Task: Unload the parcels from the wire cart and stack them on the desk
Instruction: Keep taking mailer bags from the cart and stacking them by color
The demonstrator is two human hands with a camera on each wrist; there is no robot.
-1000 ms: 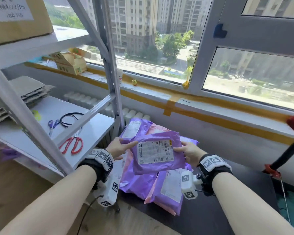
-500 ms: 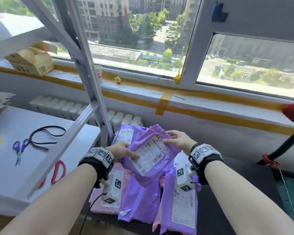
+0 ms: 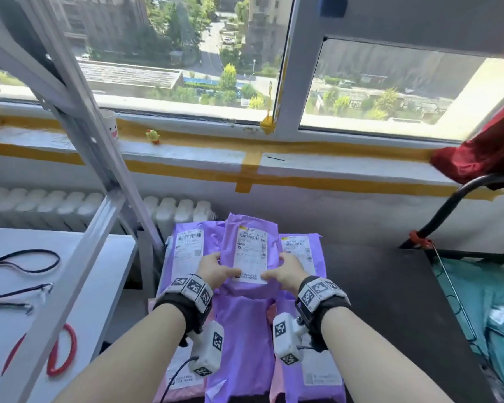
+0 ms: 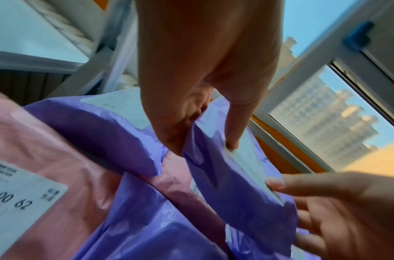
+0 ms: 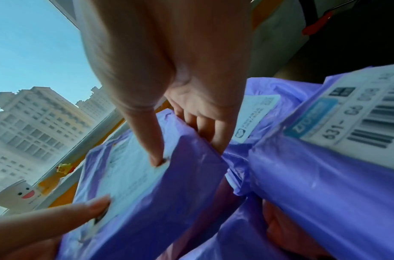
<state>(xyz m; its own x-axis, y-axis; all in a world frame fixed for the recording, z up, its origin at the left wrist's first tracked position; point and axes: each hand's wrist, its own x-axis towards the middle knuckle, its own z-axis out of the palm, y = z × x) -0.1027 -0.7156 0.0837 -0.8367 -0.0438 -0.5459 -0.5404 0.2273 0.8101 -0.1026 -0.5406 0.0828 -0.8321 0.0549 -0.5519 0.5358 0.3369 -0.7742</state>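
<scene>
You've got the top parcel (image 3: pixel 249 254) pinched from both sides: left hand (image 3: pixel 213 270) grasps its left edge, thumb on the label and fingers tucked under, and right hand (image 3: pixel 287 271) does the same on the right edge. It sits between your hands, on top of the pile (image 3: pixel 239 330) at the left end of the desk (image 3: pixel 390 301), and looks about set down, though I can't tell if it's fully resting yet.

What could go wrong, as I see it: these bags are slick poly mailers and the pile under your palms is lumpy, purple ones overlapping pink ones (image 4: pixel 58 140). If you let go with the parcel off centre, it'll probably slide forward toward the wall or off to your left, where the desk edge is close. Your fingers are trapped underneath too, so yanking them out could drag the top one along or shift the whole heap.

Writing: the labels are mostly too blurry to read. The left wrist view shows "00 62" on a pink bag's label near your wrist, and the right wrist view shows "631-" beside a barcode on the purple bag (image 5: pixel 324 167) right of your right hand. No brand I can make out
</scene>
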